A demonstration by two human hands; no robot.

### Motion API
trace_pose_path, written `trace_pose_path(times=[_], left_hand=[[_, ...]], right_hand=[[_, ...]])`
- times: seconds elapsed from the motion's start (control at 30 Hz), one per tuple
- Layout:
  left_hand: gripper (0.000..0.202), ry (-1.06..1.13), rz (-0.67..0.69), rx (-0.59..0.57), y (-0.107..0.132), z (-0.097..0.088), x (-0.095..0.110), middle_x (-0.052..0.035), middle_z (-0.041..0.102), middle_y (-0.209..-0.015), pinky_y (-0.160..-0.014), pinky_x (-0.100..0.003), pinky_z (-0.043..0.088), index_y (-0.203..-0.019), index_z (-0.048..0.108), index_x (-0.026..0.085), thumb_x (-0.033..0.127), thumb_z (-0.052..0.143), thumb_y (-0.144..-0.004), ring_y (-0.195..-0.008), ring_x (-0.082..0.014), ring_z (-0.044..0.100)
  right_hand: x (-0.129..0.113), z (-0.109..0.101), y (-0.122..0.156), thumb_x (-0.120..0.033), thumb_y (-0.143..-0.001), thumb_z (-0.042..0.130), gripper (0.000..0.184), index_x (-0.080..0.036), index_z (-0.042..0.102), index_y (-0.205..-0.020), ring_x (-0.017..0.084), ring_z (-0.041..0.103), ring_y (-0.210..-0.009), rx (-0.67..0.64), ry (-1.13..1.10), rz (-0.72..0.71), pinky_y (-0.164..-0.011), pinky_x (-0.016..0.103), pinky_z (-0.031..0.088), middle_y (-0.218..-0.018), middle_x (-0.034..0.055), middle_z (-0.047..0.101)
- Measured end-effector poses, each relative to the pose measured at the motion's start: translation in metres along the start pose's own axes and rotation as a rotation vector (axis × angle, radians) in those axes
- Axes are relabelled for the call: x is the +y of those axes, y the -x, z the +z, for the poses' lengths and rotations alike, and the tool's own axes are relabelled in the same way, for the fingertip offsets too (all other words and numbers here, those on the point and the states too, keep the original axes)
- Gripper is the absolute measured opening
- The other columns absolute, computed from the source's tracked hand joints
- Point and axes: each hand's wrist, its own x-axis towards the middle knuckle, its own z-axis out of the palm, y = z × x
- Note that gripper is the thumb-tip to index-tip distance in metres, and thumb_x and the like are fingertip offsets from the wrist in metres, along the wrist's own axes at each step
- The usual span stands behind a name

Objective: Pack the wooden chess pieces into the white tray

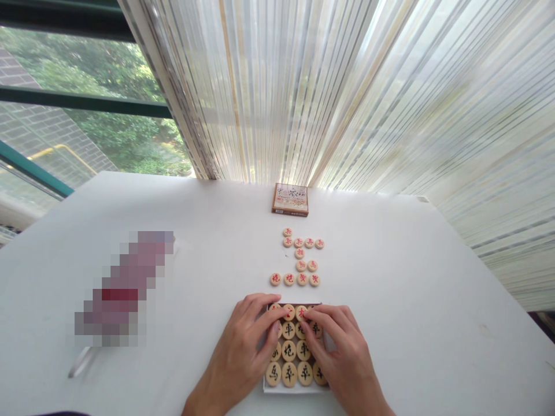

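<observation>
An open white box (299, 390) holds rows of round wooden Chinese chess pieces, mostly marked in black. My left hand (245, 332) rests over the box's left side with its fingers apart. Its index fingertip touches a red-marked piece (288, 314) in the far row, and its thumb lies lower down over other pieces. From the right, my right hand (344, 349) reaches in, index finger and thumb bent around the edge of another red-marked Chinese chess piece (300, 314). My hands cover several pieces along both sides of the box.
Beyond the box, several red-marked pieces (302, 279) lie in uneven rows on the white table (208, 231). A printed box lid (290, 200) lies farther back. A blurred-out long object (125, 289) is at the left. String curtains (277, 92) and a window border the table.
</observation>
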Motion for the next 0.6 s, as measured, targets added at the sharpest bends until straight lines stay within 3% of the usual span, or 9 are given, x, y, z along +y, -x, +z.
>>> trace_pose_path(times=[0.4, 0.6], left_hand=[[0.033, 0.001, -0.004, -0.002, 0.002, -0.001, 0.0, -0.0074, 0.059, -0.131, -0.103, -0.043, 0.05, -0.125, 0.062, 0.028, 0.014, 0.05, -0.098, -0.124, -0.0252, 0.054], [0.033, 0.003, 0.006, 0.01, 0.001, 0.0, 0.0, -0.0091, 0.06, -0.131, -0.102, -0.044, 0.052, -0.126, 0.063, 0.027, 0.014, 0.05, -0.098, -0.123, -0.0262, 0.055]], right_hand=[[0.0, -0.002, 0.0, -0.016, -0.095, 0.062, 0.018, -0.024, 0.069, -0.109, 0.023, 0.064, -0.093, 0.026, 0.003, 0.003, -0.079, 0.037, 0.059, -0.1, 0.0067, 0.069], [0.006, -0.016, -0.007, -0.019, -0.097, 0.059, 0.015, -0.024, 0.07, -0.106, 0.023, 0.065, -0.093, 0.073, 0.046, 0.002, -0.077, 0.038, 0.06, -0.098, 0.0073, 0.069]])
